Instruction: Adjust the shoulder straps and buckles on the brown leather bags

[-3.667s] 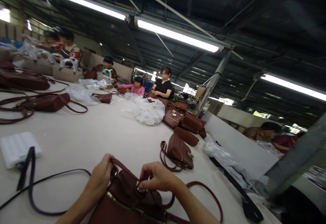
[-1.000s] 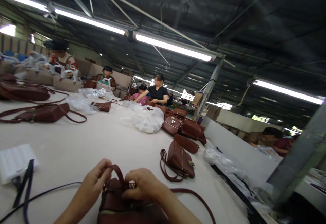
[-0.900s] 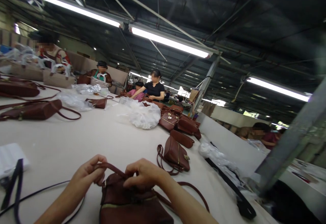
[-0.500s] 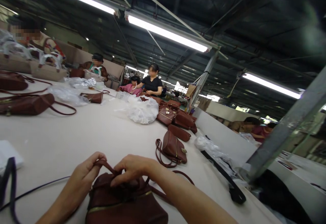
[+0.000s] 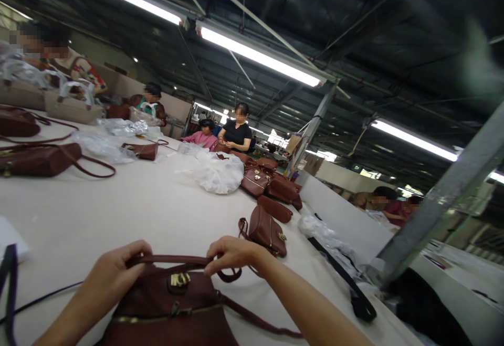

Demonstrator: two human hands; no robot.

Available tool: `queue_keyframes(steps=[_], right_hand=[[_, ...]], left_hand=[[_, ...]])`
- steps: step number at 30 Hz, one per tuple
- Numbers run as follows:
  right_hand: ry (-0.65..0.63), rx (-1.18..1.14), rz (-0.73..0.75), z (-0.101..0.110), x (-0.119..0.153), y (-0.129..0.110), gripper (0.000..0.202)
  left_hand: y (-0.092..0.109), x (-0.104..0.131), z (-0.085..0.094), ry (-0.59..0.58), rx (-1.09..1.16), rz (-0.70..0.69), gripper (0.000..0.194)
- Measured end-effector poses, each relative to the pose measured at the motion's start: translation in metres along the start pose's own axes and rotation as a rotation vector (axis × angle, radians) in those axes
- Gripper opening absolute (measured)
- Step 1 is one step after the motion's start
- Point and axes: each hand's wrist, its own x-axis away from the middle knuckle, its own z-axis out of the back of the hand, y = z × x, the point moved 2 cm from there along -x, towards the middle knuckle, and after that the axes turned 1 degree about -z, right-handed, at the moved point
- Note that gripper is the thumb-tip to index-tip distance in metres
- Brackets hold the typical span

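Observation:
A brown handbag (image 5: 173, 330) with a gold clasp and a front zipper lies close to me on the white table, its bottom cut off by the frame's lower edge. My left hand (image 5: 118, 270) is closed on one end of its strap (image 5: 177, 258), by the bag's upper left corner. At the other end of that stretch my right hand (image 5: 228, 254) pinches the same strap, which runs nearly straight between the two hands. Another part of the strap loops below my right fingers and trails off to the right of the bag.
Another brown bag (image 5: 268, 228) sits beyond my right hand, with several more piled behind it. A white plastic bundle (image 5: 220, 173) lies beside the pile. More bags (image 5: 43, 159) rest at left. A black strap (image 5: 342, 278) and a metal post (image 5: 437, 204) stand right. Several people work farther back.
My hands have moved apart, drawing the strap out between them. The right hand has shifted right, the left hand slightly left, and the bag's gold clasp now shows.

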Motion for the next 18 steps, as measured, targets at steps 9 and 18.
queue_keyframes(steps=[9,18], right_hand=[[0.277,-0.129,-0.018,0.026,0.043,0.015,0.027],[0.504,0.134,-0.124,0.021,0.074,0.038,0.029]], left_hand=[[-0.033,-0.015,-0.027,-0.053,0.64,0.271,0.026],[-0.036,-0.009,-0.031,0.003,0.625,0.3,0.036]])
